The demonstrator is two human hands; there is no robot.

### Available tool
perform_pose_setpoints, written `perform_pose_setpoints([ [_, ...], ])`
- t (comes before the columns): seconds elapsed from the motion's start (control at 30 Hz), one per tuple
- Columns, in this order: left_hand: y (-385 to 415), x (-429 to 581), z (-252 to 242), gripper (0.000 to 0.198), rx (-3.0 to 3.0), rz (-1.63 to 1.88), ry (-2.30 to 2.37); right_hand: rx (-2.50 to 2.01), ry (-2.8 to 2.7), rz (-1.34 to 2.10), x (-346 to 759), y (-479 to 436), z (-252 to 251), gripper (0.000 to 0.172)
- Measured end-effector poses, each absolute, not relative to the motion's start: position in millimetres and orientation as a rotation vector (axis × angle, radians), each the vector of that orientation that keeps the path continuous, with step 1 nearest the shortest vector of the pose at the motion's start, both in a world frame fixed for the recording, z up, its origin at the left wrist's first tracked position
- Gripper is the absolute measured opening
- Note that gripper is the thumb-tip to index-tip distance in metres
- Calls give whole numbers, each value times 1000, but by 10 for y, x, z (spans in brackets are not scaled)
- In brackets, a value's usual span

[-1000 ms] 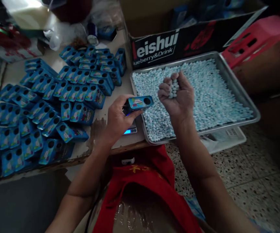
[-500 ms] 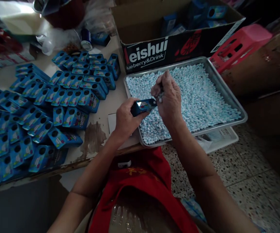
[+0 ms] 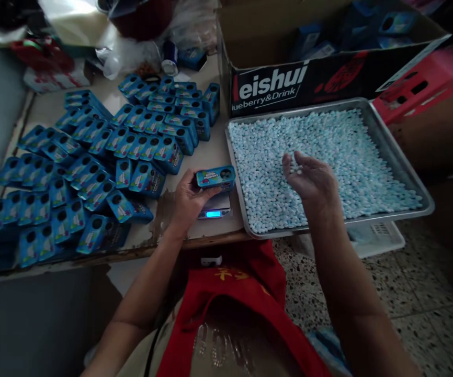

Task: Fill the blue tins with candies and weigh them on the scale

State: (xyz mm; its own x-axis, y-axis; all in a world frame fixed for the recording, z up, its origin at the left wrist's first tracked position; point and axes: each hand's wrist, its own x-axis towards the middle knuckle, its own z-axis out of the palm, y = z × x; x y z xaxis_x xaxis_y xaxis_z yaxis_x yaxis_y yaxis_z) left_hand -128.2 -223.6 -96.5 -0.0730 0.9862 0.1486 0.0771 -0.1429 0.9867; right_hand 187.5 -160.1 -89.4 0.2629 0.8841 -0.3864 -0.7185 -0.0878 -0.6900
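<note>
My left hand (image 3: 188,198) grips a small blue candy box (image 3: 215,177) and holds it on or just above a small digital scale (image 3: 214,211) with a lit blue display. My right hand (image 3: 312,180) hovers palm up over a metal tray (image 3: 391,141) filled with pale blue candies (image 3: 340,152). Its fingers are loosely spread, and a few candies rest near the fingertips. Many identical blue boxes (image 3: 93,162) lie in rows on the table to the left.
A black cardboard carton (image 3: 289,84) with more blue boxes inside stands behind the tray. A red plastic stool (image 3: 426,78) is at the right. Bags, a can and clutter sit at the table's far end. A red apron (image 3: 234,293) covers my lap.
My right hand left the box's opening and opened over the tray, most of its candies gone. My left hand lowered the box from mid-air down to the scale.
</note>
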Motion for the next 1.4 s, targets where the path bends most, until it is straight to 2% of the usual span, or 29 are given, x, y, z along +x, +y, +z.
perform_pose_setpoints([
  [0.07, -2297, -1413, -1062, 55, 1325, 1333, 1274, -1064, -202, 1423, 1944, -1671, -945, 29],
  [0.2, -2314, -1501, -1218, 60, 1363, 1254, 1291, -1159, -366, 1644, 2035, -1779, -896, 18],
  [0.37, -2363, -1585, -1126, 69, 1441, 1275, 1297, -1144, -446, 1774, 1879, -1900, -740, 16],
  [0.43, -2439, -1678, -1038, 65, 1466, 1288, 1356, -1141, -439, 1776, 1793, -1914, -673, 18],
  [0.6, -2648, -1904, -917, 46, 1450, 1263, 1397, -1174, -544, 1829, 1653, -1899, -528, 12],
  [0.7, -2725, -1951, -905, 41, 1437, 1306, 1441, -1198, -701, 1836, 1546, -1916, -460, 10],
  [0.8, -2756, -1956, -883, 38, 1436, 1358, 1457, -1197, -891, 1808, 1412, -1929, -369, 16],
  [1.03, -2727, -1932, -871, 38, 1487, 1355, 1406, -1200, -1152, 1739, 1189, -1837, -55, 19],
  [1.23, -2719, -1850, -940, 45, 1430, 1293, 1411, -1184, -1383, 1739, 1107, -1800, 110, 3],
  [1.3, -2714, -1825, -945, 47, 1405, 1280, 1411, -1247, -1354, 1715, 1093, -1795, 116, 8],
  [1.4, -2701, -1801, -931, 51, 1396, 1253, 1407, -1300, -1262, 1701, 1092, -1780, 77, 23],
])
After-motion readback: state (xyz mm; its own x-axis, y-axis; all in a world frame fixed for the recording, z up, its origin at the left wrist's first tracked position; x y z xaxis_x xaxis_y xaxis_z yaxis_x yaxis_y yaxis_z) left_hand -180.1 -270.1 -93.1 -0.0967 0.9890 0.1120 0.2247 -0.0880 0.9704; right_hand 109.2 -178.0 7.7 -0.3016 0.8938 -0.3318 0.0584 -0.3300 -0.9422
